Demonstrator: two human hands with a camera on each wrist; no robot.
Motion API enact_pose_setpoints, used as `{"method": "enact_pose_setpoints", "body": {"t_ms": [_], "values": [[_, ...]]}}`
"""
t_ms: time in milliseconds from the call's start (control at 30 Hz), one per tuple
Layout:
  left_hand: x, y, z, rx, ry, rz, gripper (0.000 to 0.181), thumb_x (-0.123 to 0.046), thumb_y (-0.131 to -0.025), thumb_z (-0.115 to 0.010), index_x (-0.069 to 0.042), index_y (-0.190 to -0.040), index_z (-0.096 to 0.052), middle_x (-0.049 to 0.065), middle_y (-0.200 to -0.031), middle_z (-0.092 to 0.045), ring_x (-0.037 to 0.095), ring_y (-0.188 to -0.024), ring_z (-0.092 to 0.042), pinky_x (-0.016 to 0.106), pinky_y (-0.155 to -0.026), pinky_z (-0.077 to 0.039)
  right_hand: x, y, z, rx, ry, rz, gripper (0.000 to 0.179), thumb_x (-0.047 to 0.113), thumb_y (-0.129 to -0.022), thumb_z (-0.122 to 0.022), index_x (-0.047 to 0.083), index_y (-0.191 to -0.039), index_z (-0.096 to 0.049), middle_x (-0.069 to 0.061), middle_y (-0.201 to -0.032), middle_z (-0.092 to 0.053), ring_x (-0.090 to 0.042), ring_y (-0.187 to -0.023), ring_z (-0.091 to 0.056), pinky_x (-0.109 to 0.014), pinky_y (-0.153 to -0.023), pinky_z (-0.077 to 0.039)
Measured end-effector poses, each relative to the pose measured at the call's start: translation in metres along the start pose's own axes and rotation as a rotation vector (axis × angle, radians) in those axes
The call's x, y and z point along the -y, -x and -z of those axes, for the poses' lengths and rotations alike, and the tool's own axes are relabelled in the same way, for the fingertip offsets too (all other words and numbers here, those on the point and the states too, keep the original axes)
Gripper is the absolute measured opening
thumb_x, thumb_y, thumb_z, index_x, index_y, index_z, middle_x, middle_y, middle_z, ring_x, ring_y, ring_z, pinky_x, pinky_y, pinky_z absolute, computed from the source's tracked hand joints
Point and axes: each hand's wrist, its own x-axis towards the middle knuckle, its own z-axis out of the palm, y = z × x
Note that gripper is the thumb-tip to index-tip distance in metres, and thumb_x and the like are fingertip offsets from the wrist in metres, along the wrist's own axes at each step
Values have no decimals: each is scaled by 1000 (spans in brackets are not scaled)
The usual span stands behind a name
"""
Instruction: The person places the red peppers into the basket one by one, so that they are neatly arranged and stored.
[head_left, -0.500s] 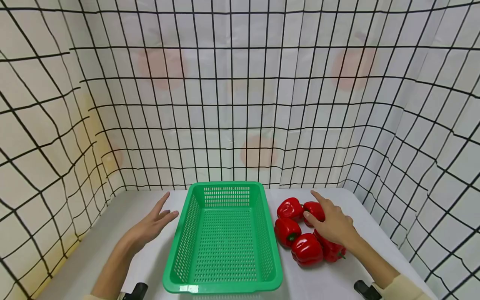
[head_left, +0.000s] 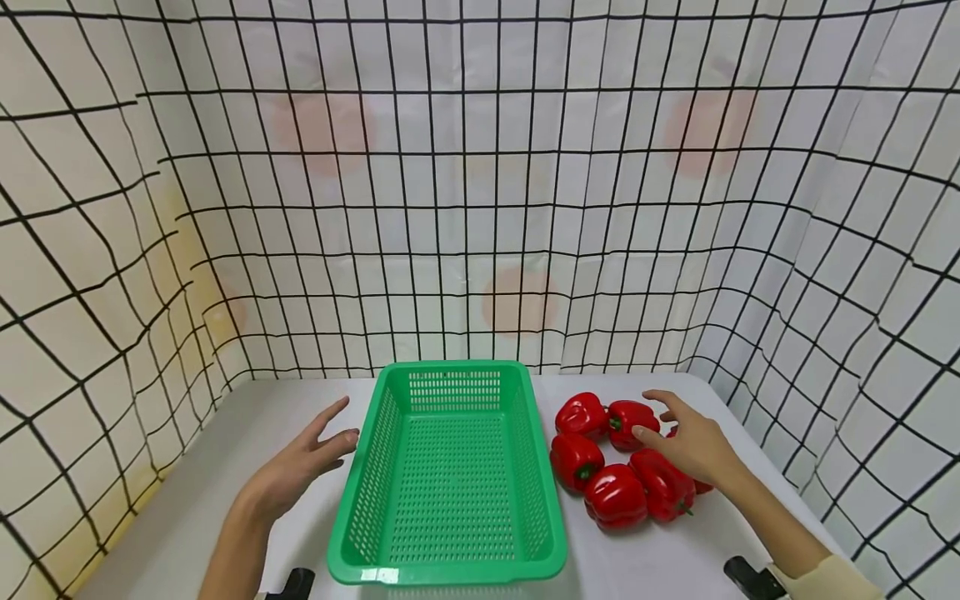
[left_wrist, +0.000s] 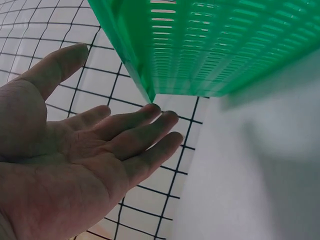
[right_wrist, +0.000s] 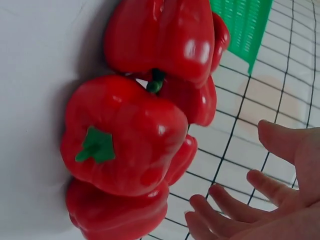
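Observation:
Several red bell peppers (head_left: 617, 497) with green stems lie in a cluster on the white table, right of a green plastic basket (head_left: 448, 575). Over the cluster's right side hovers my right hand (head_left: 693, 446), fingers spread and holding nothing; it hides part of the rearmost-right pepper. In the right wrist view, that hand (right_wrist: 260, 200) is apart from the nearest pepper (right_wrist: 125, 135). My left hand (head_left: 288, 471) is held beside the basket's left wall, thumb and fingers apart. The left wrist view shows its bare palm (left_wrist: 85, 160) and relaxed fingers close to the basket (left_wrist: 200, 60).
Black grid netting (head_left: 480, 208) over white sheeting encloses the table at the back and both sides. The basket stands in the middle of the white tabletop (head_left: 187, 508), with its perforated floor bare.
My right hand has shifted right and slightly down, uncovering more of the peppers beneath it. The left hand has moved a little, its fingers lower. Basket and peppers stay in place.

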Motion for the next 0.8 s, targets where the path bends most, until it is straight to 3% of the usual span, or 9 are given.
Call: {"method": "enact_pose_setpoints", "body": {"t_ms": [233,467,633,800], "values": [[10,-1,-1,14,69,-31,73,-36,-105,-54,-28,-164,-12,23,-156,-44,53,-141,-41,71,-117,-26,-17,-3,7,-12,-64,-35,72,40,-92,-72,5,-147,-44,-34,-128,-60,-48,-109,-63,-53,-76,-62],[14,-1,2,50,102,-48,73,-31,-105,-55,-26,-164,-12,26,-156,-42,45,-134,-54,67,-118,-30,-32,-4,12,-28,-78,-46,70,42,-93,-70,4,-146,-46,-35,-127,-61,-49,-110,-63,-55,-78,-61],[17,-3,2,108,127,-82,73,-28,-106,-55,-23,-164,-11,28,-156,-41,42,-136,-53,58,-118,-38,-43,-3,12,-33,-79,-81,72,46,-94,-68,2,-147,-46,-36,-129,-58,-51,-114,-60,-57,-81,-60],[20,-7,-2,134,154,-73,77,-27,-104,-58,-19,-165,-10,28,-154,-43,39,-139,-51,54,-117,-40,-53,-4,11,-29,-89,-100,76,46,-93,-70,-1,-147,-44,-37,-129,-58,-51,-114,-59,-56,-81,-60]]}}
